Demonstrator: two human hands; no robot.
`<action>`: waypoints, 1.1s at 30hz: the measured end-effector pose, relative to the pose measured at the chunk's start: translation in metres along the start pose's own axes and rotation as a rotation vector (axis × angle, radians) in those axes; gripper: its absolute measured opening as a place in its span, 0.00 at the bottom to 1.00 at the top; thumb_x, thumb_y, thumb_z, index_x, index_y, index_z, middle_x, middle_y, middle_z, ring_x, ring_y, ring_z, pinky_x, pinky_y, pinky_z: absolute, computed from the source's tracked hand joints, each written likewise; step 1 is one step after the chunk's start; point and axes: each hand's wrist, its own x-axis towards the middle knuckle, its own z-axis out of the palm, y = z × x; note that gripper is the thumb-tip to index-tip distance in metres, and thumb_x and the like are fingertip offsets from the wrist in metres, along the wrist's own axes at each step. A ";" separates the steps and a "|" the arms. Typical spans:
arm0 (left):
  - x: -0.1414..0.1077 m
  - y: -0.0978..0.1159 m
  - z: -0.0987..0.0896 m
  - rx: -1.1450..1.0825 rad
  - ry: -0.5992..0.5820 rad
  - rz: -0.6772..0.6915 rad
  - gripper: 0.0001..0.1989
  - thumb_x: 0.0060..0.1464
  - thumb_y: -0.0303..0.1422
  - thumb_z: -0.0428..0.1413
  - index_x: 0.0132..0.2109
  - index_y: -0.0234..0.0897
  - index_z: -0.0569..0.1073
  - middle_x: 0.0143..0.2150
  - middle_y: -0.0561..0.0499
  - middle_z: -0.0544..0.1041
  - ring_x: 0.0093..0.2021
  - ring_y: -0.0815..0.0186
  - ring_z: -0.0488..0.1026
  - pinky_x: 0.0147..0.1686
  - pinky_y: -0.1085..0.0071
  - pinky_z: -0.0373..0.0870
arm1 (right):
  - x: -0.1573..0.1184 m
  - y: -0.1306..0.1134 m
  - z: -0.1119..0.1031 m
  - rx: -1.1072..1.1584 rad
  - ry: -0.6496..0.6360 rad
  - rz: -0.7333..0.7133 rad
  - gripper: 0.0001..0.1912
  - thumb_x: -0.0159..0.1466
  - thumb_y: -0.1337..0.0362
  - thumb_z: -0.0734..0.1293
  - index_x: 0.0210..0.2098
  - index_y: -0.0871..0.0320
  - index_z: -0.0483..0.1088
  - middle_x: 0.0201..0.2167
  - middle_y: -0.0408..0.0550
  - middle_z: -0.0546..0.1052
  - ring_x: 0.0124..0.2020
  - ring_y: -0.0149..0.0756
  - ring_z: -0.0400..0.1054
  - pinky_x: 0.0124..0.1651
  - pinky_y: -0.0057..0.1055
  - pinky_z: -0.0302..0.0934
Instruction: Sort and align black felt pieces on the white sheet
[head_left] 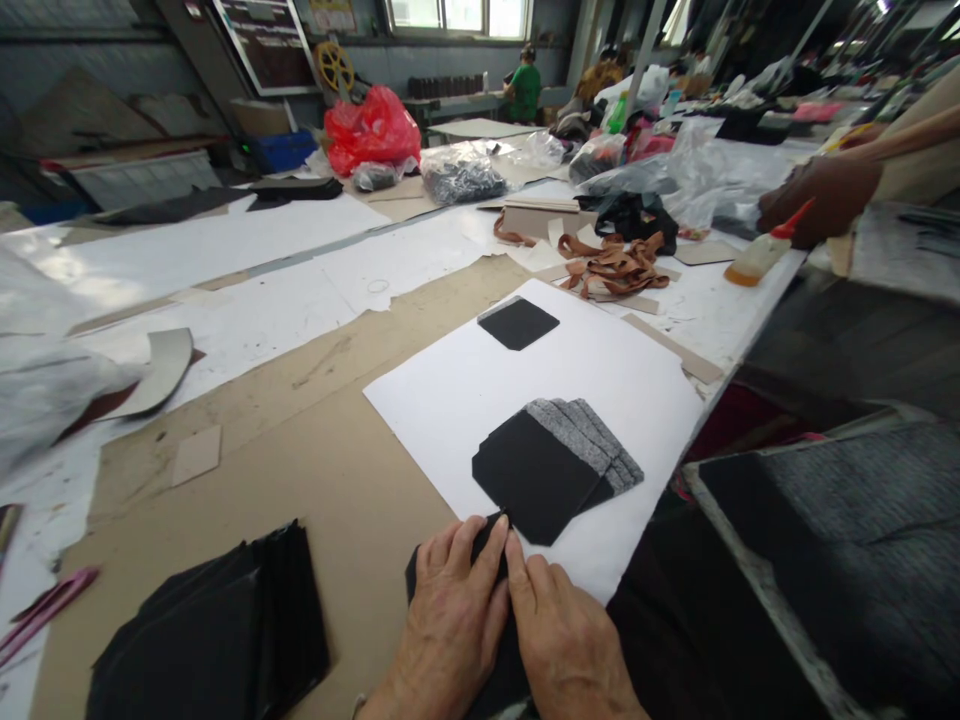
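Observation:
At the front edge of the table, my left hand presses down on a dark, thin sheet piece, its fingers bent and close together. Beside it, my right hand has thumb and fingertips pinched at the same piece's upper edge, where the two hands meet. Most of that piece is hidden under the hands. Just beyond lies a fanned stack of black cut pieces with grey speckled ends, on a white sheet. Farther up that sheet rests a single black piece.
To the left is a pile of black folded pieces, with pink-handled scissors near it. Brown straps and a red-tipped glue bottle lie farther off. Another person's arm reaches in at right. A fabric-topped stack stands below.

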 end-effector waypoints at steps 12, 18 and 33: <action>0.000 0.000 0.000 0.037 0.000 0.003 0.24 0.55 0.26 0.49 0.60 0.39 0.62 0.53 0.43 0.65 0.51 0.57 0.61 0.47 0.60 0.64 | 0.001 0.008 -0.008 -0.022 -0.112 -0.072 0.19 0.59 0.81 0.55 0.49 0.71 0.66 0.26 0.48 0.74 0.22 0.33 0.66 0.19 0.28 0.58; 0.001 0.001 0.001 0.054 0.000 0.010 0.24 0.56 0.26 0.48 0.60 0.38 0.62 0.54 0.43 0.63 0.51 0.58 0.60 0.47 0.61 0.63 | -0.002 0.001 0.002 -0.012 -0.026 0.013 0.19 0.61 0.81 0.52 0.48 0.70 0.67 0.24 0.47 0.71 0.20 0.34 0.64 0.18 0.32 0.53; -0.003 -0.011 0.013 0.183 0.051 0.084 0.24 0.55 0.31 0.50 0.59 0.42 0.65 0.50 0.46 0.73 0.48 0.60 0.69 0.42 0.66 0.67 | -0.008 -0.006 0.015 -0.021 0.035 0.097 0.20 0.59 0.81 0.54 0.44 0.65 0.70 0.23 0.48 0.73 0.18 0.34 0.64 0.15 0.29 0.55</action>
